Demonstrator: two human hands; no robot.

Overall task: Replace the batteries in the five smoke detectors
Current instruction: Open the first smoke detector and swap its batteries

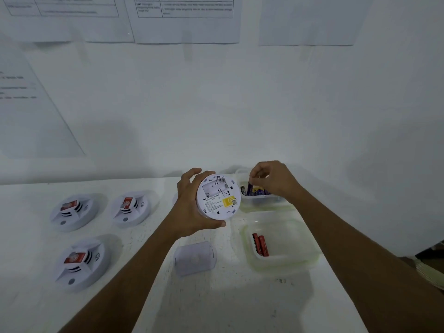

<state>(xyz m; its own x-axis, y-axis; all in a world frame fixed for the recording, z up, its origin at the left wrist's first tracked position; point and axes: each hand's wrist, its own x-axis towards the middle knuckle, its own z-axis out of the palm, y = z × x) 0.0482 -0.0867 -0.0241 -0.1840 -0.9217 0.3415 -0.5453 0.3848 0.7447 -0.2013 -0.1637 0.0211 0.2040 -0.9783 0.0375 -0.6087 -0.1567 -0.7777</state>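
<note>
My left hand (189, 212) grips a white smoke detector (218, 198) above the table, its back turned toward me and its battery bay open and bare. My right hand (274, 180) reaches into the far clear tub (262, 205) and pinches a purple battery (251, 188) among several purple ones. The near clear tub (283, 258) holds two red batteries (260, 245). Three more white smoke detectors lie face up on the left (74, 211), (131, 207), (83, 261). A translucent round cover (195, 258) lies on the table below the held detector.
The white table (240, 304) meets a white wall at the back, where printed sheets (185, 20) hang. At the right edge, past the table, something dark and a stack of pale material (432, 270) show.
</note>
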